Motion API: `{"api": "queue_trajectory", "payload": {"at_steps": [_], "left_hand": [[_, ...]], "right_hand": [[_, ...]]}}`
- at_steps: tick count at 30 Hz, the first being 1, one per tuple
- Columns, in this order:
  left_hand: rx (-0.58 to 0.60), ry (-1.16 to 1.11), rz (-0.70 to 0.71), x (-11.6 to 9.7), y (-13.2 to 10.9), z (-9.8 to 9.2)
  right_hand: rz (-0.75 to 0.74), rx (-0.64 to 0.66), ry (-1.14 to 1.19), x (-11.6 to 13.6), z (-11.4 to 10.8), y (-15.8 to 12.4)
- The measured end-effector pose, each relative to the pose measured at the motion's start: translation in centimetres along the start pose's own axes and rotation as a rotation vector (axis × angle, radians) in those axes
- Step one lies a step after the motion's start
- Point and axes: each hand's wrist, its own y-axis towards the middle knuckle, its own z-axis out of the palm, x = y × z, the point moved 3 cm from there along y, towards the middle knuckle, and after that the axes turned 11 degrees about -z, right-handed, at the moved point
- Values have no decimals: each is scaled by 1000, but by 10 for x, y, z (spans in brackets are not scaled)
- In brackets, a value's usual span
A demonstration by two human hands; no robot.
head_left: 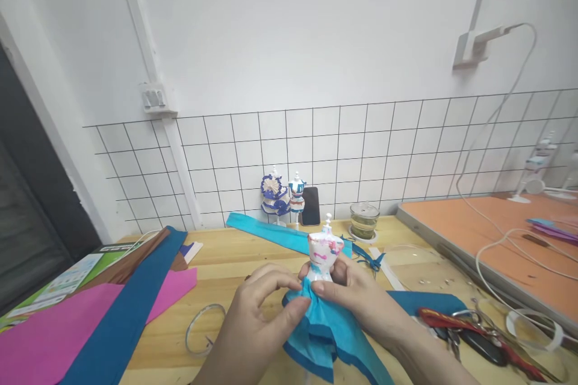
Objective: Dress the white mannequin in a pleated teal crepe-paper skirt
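A small white mannequin bust (324, 251) with pink and blue paint marks stands at the middle of the wooden table (226, 277). A pleated skirt of cyan and dark blue crepe paper (325, 331) is gathered at its waist. My left hand (259, 313) pinches the paper's gathered top edge on the left of the waist. My right hand (361, 298) presses the paper against the waist from the right, fingers closed round the bust's base.
Pink (54, 337), dark blue (130, 307) and brown paper sheets lie at the left. A clear tape ring (203, 328) lies near my left hand. Two dressed mannequins (282, 192), a phone (310, 206) and a glass jar (364, 219) stand by the tiled wall. Keys (456, 325) and cables lie at the right.
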Motion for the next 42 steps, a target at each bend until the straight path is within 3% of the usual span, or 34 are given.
{"api": "queue_trajectory", "payload": {"at_steps": [5,13,27,30,34,42], "left_hand": [[23,-62,-51,2,-1,-2],[191,-172,-204,13,1,7],[402,-464,-175,17,1,18],[374,-319,-210,11,-1,16],[241,-93,-271,9,-3,15],[290,-258,-227,19,-2,20]], "right_hand": [[27,72,0,4,3,-1],[5,196,-110,9,9,-7],[16,389,-211,8,12,-11],[14,415,-188,7,12,-11],[-10,447,-141,9,15,-10],[-53,411,-5,13,25,-7]]}}
